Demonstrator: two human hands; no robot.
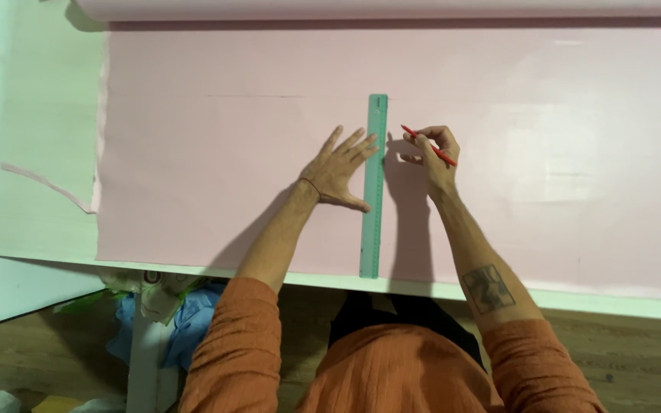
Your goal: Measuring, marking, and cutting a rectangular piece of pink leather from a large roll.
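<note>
A long green ruler (374, 222) lies straight across a sheet of pale pink fabric (216, 168), running from the table's near edge toward the far side. My left hand (340, 170) is spread flat on the fabric with fingertips and thumb pressing on the ruler's left edge. My right hand (431, 153) holds a red pencil (428, 145) just to the right of the ruler, its tip pointing toward the ruler's upper part. A faint drawn line crosses the fabric near the ruler's far end.
The fabric comes off a pink roll (384, 9) at the far edge of a light green table (47, 176). A thin pink strip (47, 183) lies at the left. Under the table sit blue cloth (193, 321), a white leg (147, 352) and wooden floor (636, 359).
</note>
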